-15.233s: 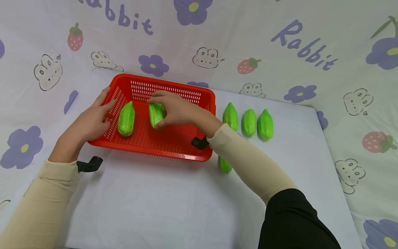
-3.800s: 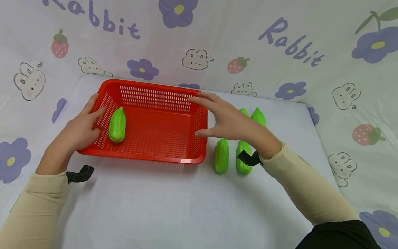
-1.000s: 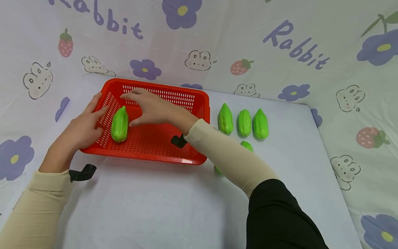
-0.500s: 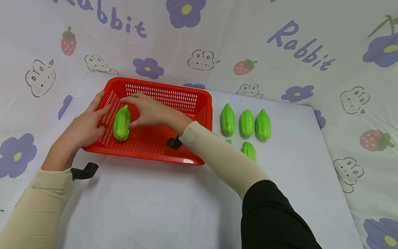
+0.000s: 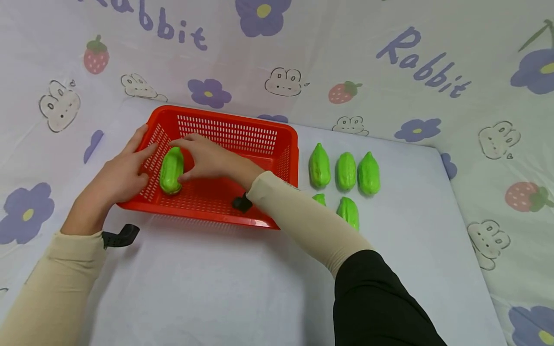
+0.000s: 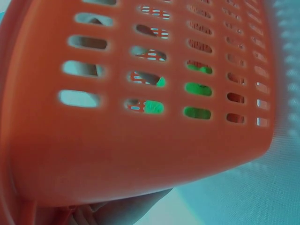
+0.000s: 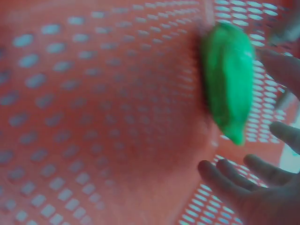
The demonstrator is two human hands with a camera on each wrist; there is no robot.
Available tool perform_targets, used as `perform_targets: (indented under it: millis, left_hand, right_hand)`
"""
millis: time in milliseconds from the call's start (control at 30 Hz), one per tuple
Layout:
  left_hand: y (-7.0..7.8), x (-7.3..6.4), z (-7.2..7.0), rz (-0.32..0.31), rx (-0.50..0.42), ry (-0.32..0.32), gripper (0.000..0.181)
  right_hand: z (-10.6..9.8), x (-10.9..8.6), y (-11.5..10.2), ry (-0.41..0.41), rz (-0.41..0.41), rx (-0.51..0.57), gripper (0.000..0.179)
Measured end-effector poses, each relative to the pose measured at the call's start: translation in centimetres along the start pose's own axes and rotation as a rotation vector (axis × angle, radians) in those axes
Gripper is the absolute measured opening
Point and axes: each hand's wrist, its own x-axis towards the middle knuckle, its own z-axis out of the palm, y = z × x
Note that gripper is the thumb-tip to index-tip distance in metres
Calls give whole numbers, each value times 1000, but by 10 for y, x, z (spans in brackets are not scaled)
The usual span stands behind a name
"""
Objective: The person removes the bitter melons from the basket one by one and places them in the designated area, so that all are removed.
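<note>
A pale green, ridged, pointed gourd (image 5: 170, 172) lies at the left end of the red plastic basket (image 5: 207, 216). My left hand (image 5: 114, 180) holds the basket's left wall, with fingers over the rim. My right hand (image 5: 205, 156) arches beside the gourd. In the head view its thumb is close to the gourd's side and its fingers are near the pointed end. The right wrist view has the right fingers (image 7: 220, 176) spread and apart from the gourd (image 7: 229, 75). Through the slots in the left wrist view, bits of the gourd (image 6: 199, 89) show.
To the basket's right, several similar gourds (image 5: 346, 172) lie in two rows on the white table (image 5: 242, 283). My right forearm (image 5: 311, 223) partly covers the nearer row (image 5: 348, 211). A patterned cloth (image 5: 381, 57) hangs behind the table.
Long before, two gourds were in the basket and my right hand held one; later one was inside, with more outside. My right hand has since reached left to the remaining gourd, its thumb now closer.
</note>
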Motion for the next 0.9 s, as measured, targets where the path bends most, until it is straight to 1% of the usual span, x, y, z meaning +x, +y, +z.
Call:
perform_targets:
  millis: [133,233,367,500,700,900]
  left_hand:
    - [1,5,1,10,-1,-4,80]
    - [3,6,1,6,-1,-8,80]
    - [2,5,-2,0,5,-2,80]
    - [0,0,-5,-5,6,0,80]
    - [0,0,-5,-1,-12,-8,79]
    - [0,1,-1,1,-24,-11,80]
  right_hand:
    - [8,0,5,3,-6,36,90]
    - [12,1,7,10,-9,58,92]
    - [16,4,6,12,-23,80,95]
    - [20,9,3,-8,-37,106,98]
    - [27,14,4,-23,-5,93,99]
    - [29,15,7,-47,-4,92,102]
